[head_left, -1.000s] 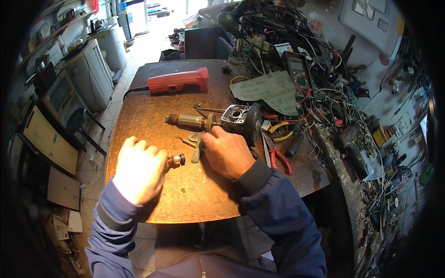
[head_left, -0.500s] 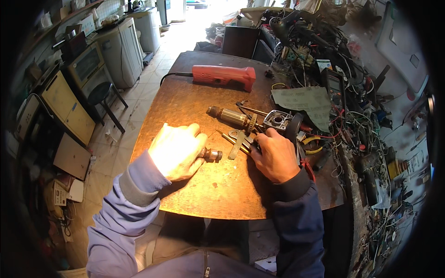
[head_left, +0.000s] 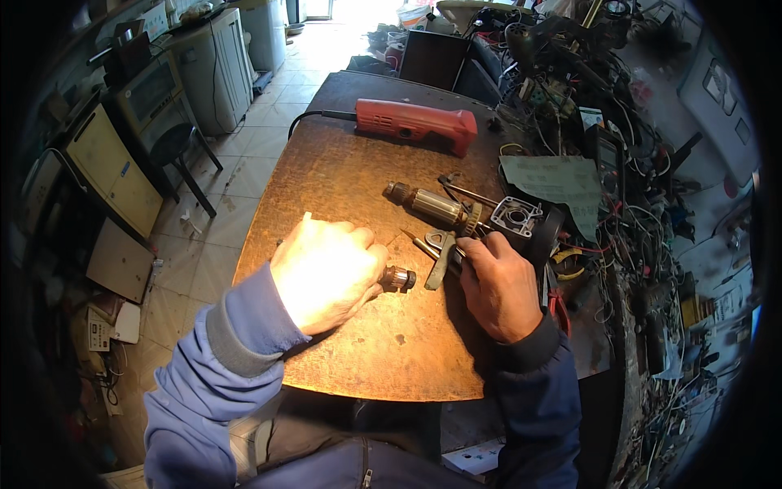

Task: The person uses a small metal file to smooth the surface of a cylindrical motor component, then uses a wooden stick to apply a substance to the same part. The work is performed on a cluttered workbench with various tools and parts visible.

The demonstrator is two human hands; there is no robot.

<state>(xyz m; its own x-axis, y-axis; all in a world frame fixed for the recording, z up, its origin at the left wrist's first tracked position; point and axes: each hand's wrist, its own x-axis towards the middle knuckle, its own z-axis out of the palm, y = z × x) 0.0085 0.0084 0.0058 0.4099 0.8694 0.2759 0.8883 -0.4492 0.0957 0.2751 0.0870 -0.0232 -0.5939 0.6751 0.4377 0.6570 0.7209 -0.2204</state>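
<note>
My left hand [head_left: 326,273] is closed around a small motor armature [head_left: 398,279], whose commutator end shows at the right of my fingers. My right hand [head_left: 501,289] has bent fingers closed at some thin tools [head_left: 419,243] beside a folded olive-grey strip [head_left: 440,267]; exactly what it grips is hidden. Above them lie a larger armature [head_left: 436,205] with a gear and a metal gear housing [head_left: 515,215] with a black disc-shaped part. A red power tool body [head_left: 411,122] with a black cord lies toward the far edge of the wooden table [head_left: 318,179].
Grey-green abrasive paper [head_left: 554,183], red-handled pliers [head_left: 558,310], yellow-handled pliers [head_left: 568,265] and a dense heap of cables [head_left: 643,244] crowd the right side. To the left are a black stool [head_left: 175,147], cabinets [head_left: 114,171] and a tiled floor [head_left: 236,220].
My view has shifted, so the table appears further right. My right hand has moved off the middle of the olive strip to the tools at its right. My left hand still holds the small armature.
</note>
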